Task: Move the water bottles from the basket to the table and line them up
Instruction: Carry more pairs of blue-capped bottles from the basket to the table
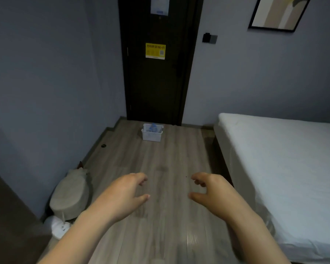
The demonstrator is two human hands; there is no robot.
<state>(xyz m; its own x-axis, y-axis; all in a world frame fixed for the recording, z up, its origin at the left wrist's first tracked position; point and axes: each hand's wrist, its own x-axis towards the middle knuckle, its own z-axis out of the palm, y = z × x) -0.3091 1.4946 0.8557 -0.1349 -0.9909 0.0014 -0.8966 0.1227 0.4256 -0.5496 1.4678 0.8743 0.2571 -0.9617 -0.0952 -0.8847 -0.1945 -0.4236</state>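
A small white plastic basket (151, 134) stands on the wooden floor just in front of a dark door. Clear water bottles (154, 127) with bluish tint poke up inside it; how many I cannot tell. My left hand (125, 193) and my right hand (210, 191) are stretched out in front of me above the floor, well short of the basket. Both have loosely curled fingers and hold nothing. No table top is clearly in view.
A bed with a white sheet (286, 168) fills the right side. A beige cushion (71, 195) and a white bag (58, 226) lie by the left wall. A dark wooden furniture edge (6, 216) shows at the lower left. The closed dark door (156, 73) is straight ahead.
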